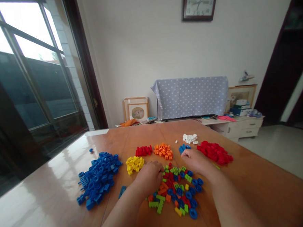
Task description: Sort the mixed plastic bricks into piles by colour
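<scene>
Left-hand grip (149, 178): fingers curled down on the far edge of the mixed heap of plastic bricks (172, 194); any brick held cannot be told. Right-hand grip (195, 160): half open, no brick visible in it, fingertips just beside a small group of blue bricks (183, 148).

Mixed heap: on the glossy wooden bench (250, 179), directly below both grips.

Six further heaps, left to right: large blue heap (97, 176), yellow heap (134, 164), small red heap (143, 150), orange heap (163, 151), white heap (190, 138), large red heap (214, 152).

Loose pieces, three: blue brick (122, 191) beside the left forearm (118, 211), blue piece (91, 150) at far left, green sliver (216, 166) at right.
</scene>
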`<state>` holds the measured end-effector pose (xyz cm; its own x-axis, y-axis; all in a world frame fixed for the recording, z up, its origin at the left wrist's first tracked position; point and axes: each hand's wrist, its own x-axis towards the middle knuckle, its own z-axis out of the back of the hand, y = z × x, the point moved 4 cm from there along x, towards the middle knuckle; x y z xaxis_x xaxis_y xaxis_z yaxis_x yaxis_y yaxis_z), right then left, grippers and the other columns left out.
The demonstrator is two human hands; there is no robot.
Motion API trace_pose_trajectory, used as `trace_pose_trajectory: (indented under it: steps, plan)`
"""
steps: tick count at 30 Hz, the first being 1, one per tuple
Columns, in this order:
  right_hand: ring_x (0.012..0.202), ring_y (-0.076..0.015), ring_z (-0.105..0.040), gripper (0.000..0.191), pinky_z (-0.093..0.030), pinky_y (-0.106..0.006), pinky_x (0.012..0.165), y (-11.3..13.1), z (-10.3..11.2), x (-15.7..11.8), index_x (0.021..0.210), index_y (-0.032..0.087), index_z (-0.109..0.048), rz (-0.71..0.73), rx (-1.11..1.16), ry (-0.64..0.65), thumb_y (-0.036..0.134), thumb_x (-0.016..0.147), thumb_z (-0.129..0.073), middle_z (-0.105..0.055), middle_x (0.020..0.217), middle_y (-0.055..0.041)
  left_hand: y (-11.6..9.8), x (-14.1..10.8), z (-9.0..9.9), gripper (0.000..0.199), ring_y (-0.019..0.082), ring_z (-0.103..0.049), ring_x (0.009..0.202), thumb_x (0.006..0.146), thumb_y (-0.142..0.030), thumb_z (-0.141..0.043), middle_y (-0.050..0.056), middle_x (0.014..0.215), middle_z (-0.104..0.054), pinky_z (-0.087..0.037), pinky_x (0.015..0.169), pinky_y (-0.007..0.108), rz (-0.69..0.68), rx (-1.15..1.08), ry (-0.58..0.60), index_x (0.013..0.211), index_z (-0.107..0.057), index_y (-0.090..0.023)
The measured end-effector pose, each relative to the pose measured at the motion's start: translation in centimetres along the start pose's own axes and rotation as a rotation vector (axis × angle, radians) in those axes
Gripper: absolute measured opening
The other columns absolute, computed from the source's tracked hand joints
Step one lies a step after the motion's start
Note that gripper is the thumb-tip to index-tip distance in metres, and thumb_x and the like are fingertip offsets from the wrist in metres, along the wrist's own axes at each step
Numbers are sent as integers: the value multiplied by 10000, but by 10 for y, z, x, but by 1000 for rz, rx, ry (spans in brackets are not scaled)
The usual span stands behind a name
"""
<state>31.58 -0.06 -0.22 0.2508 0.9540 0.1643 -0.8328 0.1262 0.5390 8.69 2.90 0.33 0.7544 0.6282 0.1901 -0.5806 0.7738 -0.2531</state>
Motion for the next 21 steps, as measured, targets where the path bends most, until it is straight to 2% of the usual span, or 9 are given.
trace_pose_trajectory:
  steps: [4, 8, 11, 14, 18, 21]
  plan:
    - [584, -137, -498, 226, -261, -260, 574, 0, -6, -7, 621, 180, -648, -28, -84, 97, 215, 808, -527, -636, 620, -21, 0, -1, 2, 181, 193, -600, 825, 833, -175, -473, 57, 921, -681, -388, 685, 283, 6, 13, -14, 839, -651, -207]
    - [630, -141, -516, 267, -263, -262, 585, 17, -14, -13, 566, 174, -609, 36, -123, 185, 210, 814, -518, -641, 629, -26, -1, -1, 4, 172, 191, -598, 805, 820, -171, -477, 55, 897, -675, -385, 669, 284, 13, 16, -17, 814, -646, -206]
    - [636, -136, -529, 292, -270, -258, 576, 32, -19, -17, 591, 170, -606, 114, -98, 218, 223, 847, -477, -652, 652, -27, -1, -2, 5, 169, 190, -597, 796, 810, -163, -476, 57, 895, -673, -385, 656, 280, 27, 16, -4, 803, -639, -204]
    - [687, -138, -564, 236, -296, -239, 585, 39, -19, -18, 694, 178, -641, 144, -22, 208, 239, 852, -477, -686, 734, -23, 1, -2, 6, 181, 194, -603, 810, 820, -172, -475, 62, 913, -676, -399, 673, 280, 28, 12, -7, 833, -652, -206]
    - [706, -149, -572, 223, -293, -242, 579, 29, -10, -16, 695, 183, -610, 57, -106, 152, 226, 848, -454, -679, 746, -31, 4, -2, 7, 209, 200, -615, 838, 824, -164, -474, 67, 926, -680, -425, 714, 283, 29, 5, -5, 863, -675, -208]
    - [635, -147, -551, 206, -271, -249, 548, 19, -3, -17, 642, 179, -561, -19, -189, 183, 214, 822, -467, -637, 674, -31, 7, -2, 9, 227, 204, -627, 878, 833, -166, -473, 71, 960, -685, -454, 776, 288, 55, -29, -7, 899, -684, -213]
